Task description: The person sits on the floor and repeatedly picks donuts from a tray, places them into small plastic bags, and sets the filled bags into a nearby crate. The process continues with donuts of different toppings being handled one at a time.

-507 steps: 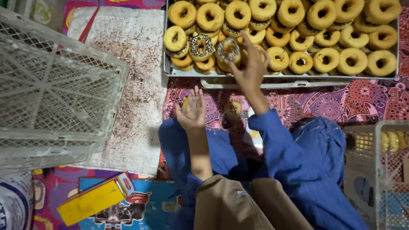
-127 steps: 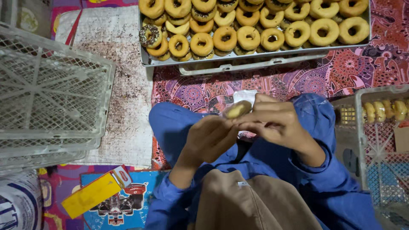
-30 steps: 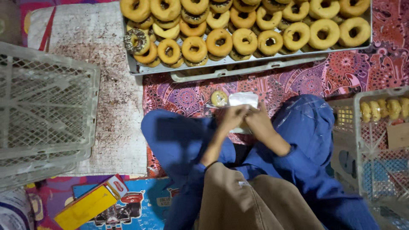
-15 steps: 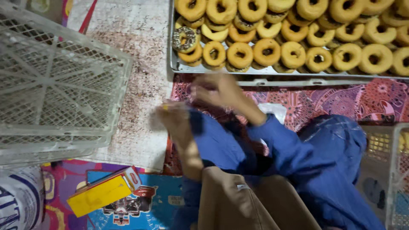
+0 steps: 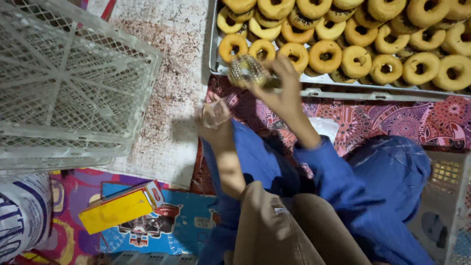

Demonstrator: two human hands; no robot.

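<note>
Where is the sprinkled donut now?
In the head view, the sprinkled donut is upper centre, held by the right hand before the tray edge.

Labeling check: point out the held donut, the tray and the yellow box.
held donut [image 5: 247,70], head view, sprinkled top.
tray [image 5: 314,92], head view, near metal rim.
yellow box [image 5: 117,212], head view, yellow face.

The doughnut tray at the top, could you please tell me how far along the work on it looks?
Done: nothing visibly finished; no wrapped doughnut is in view. In hand: the right hand holds a sprinkled doughnut just below the tray, while the left hand pinches what looks like clear wrap. Left: the tray remains packed with plain doughnuts, row upon row.
</note>
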